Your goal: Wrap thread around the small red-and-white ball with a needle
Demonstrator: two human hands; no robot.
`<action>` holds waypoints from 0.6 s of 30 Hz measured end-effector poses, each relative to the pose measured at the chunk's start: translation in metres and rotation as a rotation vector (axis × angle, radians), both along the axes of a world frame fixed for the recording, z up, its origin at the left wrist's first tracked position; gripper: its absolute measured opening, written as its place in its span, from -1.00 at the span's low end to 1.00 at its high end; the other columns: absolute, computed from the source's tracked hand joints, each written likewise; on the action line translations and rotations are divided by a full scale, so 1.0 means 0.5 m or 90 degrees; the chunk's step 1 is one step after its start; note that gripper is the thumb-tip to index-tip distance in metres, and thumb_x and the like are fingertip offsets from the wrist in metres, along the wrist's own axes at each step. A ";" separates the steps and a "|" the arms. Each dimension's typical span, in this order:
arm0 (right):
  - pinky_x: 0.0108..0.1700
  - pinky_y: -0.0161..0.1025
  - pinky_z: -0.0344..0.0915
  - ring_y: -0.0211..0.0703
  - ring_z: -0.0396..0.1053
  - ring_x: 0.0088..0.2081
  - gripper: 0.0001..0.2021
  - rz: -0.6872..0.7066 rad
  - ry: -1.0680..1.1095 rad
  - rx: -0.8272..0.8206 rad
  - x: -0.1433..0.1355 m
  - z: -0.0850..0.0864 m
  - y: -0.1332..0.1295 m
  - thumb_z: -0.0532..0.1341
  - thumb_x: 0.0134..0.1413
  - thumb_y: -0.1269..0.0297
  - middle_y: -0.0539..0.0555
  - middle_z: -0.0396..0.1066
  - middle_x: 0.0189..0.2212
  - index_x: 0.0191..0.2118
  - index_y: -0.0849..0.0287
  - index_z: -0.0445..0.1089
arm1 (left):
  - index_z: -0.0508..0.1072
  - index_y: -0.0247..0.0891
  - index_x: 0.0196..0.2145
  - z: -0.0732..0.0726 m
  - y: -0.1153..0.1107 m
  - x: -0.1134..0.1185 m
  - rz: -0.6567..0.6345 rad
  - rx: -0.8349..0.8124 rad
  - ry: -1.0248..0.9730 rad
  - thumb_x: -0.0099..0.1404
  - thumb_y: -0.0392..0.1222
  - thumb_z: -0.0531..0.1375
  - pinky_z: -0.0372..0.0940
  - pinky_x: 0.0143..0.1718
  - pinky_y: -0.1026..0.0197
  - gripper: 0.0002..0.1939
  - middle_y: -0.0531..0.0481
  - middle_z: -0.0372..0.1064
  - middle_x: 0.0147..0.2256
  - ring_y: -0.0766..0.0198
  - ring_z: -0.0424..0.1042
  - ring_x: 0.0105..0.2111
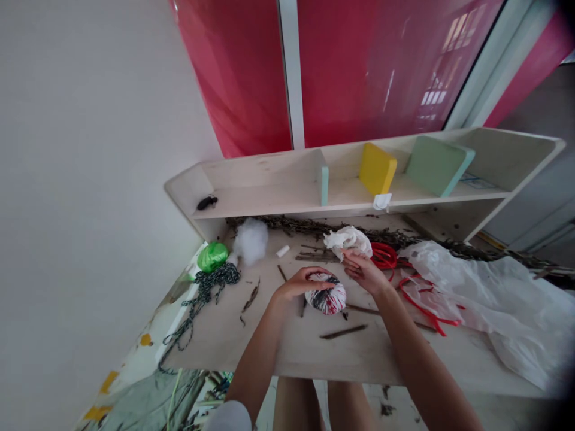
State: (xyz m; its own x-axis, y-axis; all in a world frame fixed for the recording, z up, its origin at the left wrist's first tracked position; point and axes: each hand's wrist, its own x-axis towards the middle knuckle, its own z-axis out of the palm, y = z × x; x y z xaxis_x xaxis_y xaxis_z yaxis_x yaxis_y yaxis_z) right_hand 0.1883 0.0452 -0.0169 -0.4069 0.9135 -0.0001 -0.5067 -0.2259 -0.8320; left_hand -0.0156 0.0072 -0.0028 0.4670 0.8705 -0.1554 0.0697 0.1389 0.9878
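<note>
My left hand (299, 284) is wrapped over a ball of yarn (327, 298), white with black and red patches, which rests on the table. To its right, my right hand (365, 272) is raised with the fingers drawn together. Whatever lies between those fingertips, if anything, is too small to make out. Just behind them is a crumpled white plastic bag or paper (348, 240); whether the fingers touch it, I cannot tell. A loose brown stick (344, 332) lies in front of the ball.
Green shiny string (212, 257), dark cord (211, 286) and white fluff (251, 240) sit at left. Red ribbon (383, 255) and a large clear plastic bag (489, 293) lie at right. Dry twigs (296, 225) line the back, below a shelf (265, 203) with coloured dividers.
</note>
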 end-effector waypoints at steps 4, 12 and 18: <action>-0.71 -0.40 -0.33 -0.45 -0.31 -0.68 -0.74 -0.036 -0.038 0.002 0.006 0.004 0.000 0.37 -0.13 0.17 -0.21 -0.10 -0.71 -0.40 0.19 0.33 | 0.57 -0.30 -0.24 0.014 -0.001 -0.012 0.055 0.006 -0.012 -0.09 -0.13 0.42 0.32 -0.09 0.14 -0.59 -0.18 0.51 -0.21 0.07 0.47 -0.17; -0.72 -0.44 -0.30 -0.39 -0.40 -0.64 -0.68 0.021 0.101 -0.010 0.021 0.026 -0.010 0.35 -0.05 0.22 -0.19 -0.25 -0.68 -0.49 0.13 0.14 | 0.59 -0.24 -0.34 -0.006 0.028 -0.044 0.229 0.016 -0.032 -0.07 -0.19 0.40 0.32 -0.07 0.15 -0.74 -0.16 0.51 -0.24 0.09 0.46 -0.17; -0.68 -0.38 -0.33 -0.37 -0.40 -0.64 -0.53 0.029 0.067 0.053 0.023 0.040 -0.028 0.38 -0.15 0.13 -0.18 -0.31 -0.73 -0.64 0.13 0.03 | 0.53 -0.27 -0.18 -0.034 0.052 -0.043 0.458 -0.102 -0.187 0.07 -0.04 0.31 0.34 -0.33 0.29 -0.64 -0.08 0.51 -0.23 0.22 0.47 -0.29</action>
State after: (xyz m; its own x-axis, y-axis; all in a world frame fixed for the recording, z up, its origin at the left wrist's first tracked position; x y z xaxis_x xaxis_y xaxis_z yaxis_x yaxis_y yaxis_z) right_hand 0.1997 0.0314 0.0031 -0.4416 0.8892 0.1198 -0.5829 -0.1828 -0.7917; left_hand -0.0371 0.0334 -0.0197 -0.1612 0.9516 -0.2616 -0.3509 0.1925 0.9164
